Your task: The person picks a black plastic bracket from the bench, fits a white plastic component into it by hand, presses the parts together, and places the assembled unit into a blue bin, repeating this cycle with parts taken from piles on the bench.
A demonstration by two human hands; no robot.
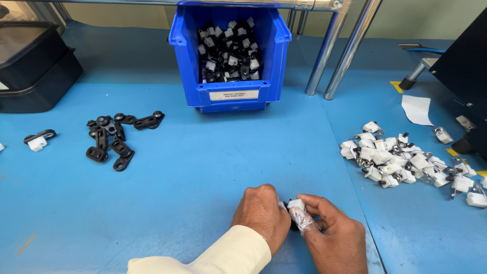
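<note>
Seen from a head-worn camera, two bare hands are meeting low in the view, at about six o'clock, over a blue work table [203, 193]. The left hand [262, 213], in a cream sleeve [223, 256], is curling knuckles-up and pinching one side of a small white and black clip [295, 205]. The right hand [332, 233], its forefinger wearing a clear finger cover [306, 221], is grasping the same clip from the other side, so both hands are closing on it together. The clip is sitting between the fingertips just above the table surface; whether it is touching the table cannot be told.

At three o'clock from the hands, well apart, a loose heap of white clips [406, 162] with small metal parts is lying on the table. At ten o'clock, a scatter of black plastic links [114, 139] is lying flat, and further out at nine o'clock one single assembled piece [38, 140], black with a white block, is lying alone. At twelve o'clock, a blue storage bin [231, 94] is standing open-fronted, holding a mix of black and white parts, with a white label on its front lip. Black trays [35, 76] are stacking at the far ten o'clock corner. Two slanted metal tubes [335, 56] are rising at one o'clock, and a white paper scrap [417, 109] is lying at two o'clock.
</note>
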